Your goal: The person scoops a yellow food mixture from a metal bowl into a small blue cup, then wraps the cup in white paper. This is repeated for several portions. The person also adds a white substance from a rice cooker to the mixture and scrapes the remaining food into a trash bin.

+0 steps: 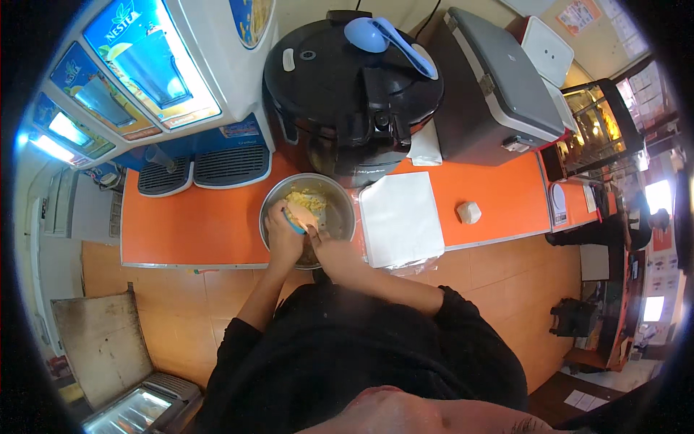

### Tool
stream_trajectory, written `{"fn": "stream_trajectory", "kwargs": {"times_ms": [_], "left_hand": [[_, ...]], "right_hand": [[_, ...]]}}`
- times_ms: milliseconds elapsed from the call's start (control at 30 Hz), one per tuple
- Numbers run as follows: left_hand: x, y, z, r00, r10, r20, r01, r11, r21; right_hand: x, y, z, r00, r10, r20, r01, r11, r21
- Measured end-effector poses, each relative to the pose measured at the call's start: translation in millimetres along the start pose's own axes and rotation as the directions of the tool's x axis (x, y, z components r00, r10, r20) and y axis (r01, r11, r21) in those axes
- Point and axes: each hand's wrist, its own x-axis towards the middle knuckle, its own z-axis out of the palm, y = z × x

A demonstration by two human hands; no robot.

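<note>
A round metal pot (342, 217) stands at the orange counter's front edge, with yellow food (309, 200) inside. Over its left half, my left hand (283, 230) grips a blue-rimmed bowl or cup (294, 221). My right hand (331, 252) holds a beige paddle or spoon (302, 213) by its lower end, its broad part against the blue rim. What the bowl contains is mostly hidden by the paddle and fingers. Right of the pot lies a stack of white paper sheets (402, 217), and farther right a small white wrapped bundle (469, 212).
Behind the pot stands a large black Miyako rice cooker (347, 97) with a blue ladle (390, 40) on its lid. A drink dispenser (233, 160) is at the left, a grey cooler box (488, 92) at the right. A kitchen scale (558, 203) sits far right.
</note>
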Motion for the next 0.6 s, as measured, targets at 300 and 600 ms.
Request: {"fn": "stream_trajectory", "kwargs": {"times_ms": [300,600], "left_hand": [[1.6,2.4,-3.8,0.994,-0.100,-0.053,0.094,0.990,-0.100],[2.4,-14.6,-6.7,0.986,-0.125,-0.114,0.080,0.938,-0.338]], "right_hand": [[4.8,3.3,21.8,0.996,0.018,-0.085,-0.023,0.998,-0.062],[6.0,30.8,3.7,0.950,0.016,0.311,-0.044,0.996,0.081]]}}
